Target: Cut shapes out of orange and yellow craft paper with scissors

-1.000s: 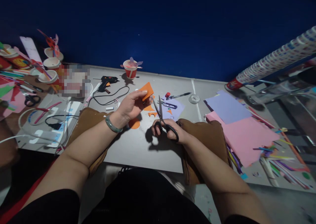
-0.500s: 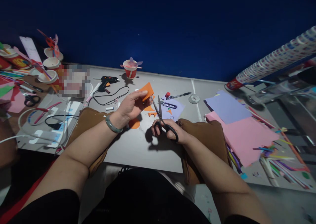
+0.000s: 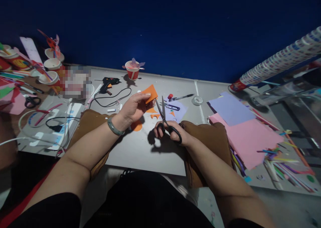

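Pinching the small flat orange paper piece (image 3: 151,92) between thumb and fingers, our left hand (image 3: 134,109) holds it above the pale grey tabletop (image 3: 146,157), beside the spread blades of the black-handled metal scissors (image 3: 164,119). Our right hand (image 3: 179,132) grasps these by their loops; we cannot tell whether a tip touches the paper. We judge the paper light, slightly stiff and easily creased, best held by an edge away from the blades. Ragged orange paper scraps (image 3: 155,116) and dark U-shaped snips (image 3: 178,107) crowd the space around the blades; a slim black pen (image 3: 181,97) lies beyond.
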{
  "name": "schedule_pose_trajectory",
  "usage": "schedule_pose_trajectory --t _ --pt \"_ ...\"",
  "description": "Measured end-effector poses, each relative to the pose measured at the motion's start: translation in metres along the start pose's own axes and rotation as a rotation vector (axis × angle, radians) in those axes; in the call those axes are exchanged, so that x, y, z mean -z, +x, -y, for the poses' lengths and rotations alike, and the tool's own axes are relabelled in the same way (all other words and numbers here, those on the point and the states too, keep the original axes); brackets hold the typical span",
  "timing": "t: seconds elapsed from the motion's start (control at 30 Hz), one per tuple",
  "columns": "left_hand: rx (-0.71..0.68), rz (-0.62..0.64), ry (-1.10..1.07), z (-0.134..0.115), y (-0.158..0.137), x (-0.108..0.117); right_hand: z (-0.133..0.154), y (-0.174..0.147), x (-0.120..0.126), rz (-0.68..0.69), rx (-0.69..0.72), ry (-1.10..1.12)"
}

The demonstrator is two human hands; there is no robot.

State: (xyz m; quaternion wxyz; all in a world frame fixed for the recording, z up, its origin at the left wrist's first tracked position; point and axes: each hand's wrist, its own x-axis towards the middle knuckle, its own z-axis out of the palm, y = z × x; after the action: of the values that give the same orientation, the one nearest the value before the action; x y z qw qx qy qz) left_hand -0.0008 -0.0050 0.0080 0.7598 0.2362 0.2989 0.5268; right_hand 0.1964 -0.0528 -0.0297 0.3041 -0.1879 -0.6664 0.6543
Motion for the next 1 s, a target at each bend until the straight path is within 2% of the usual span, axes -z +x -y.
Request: schedule_pose_trajectory --t 0.33,0.67,1.0 --pt "-0.085 0.103 0.174 0.001 0.002 0.004 -0.003 -0.001 0.002 -0.023 0.02 0.003" --pt "-0.132 0.144 0.293 0.006 0.002 0.008 -0.006 -0.002 0.004 -0.036 0.024 0.052" --pt "-0.092 0.183 0.314 0.013 0.0 0.008 -0.013 -0.002 0.008 0.006 0.044 0.116"
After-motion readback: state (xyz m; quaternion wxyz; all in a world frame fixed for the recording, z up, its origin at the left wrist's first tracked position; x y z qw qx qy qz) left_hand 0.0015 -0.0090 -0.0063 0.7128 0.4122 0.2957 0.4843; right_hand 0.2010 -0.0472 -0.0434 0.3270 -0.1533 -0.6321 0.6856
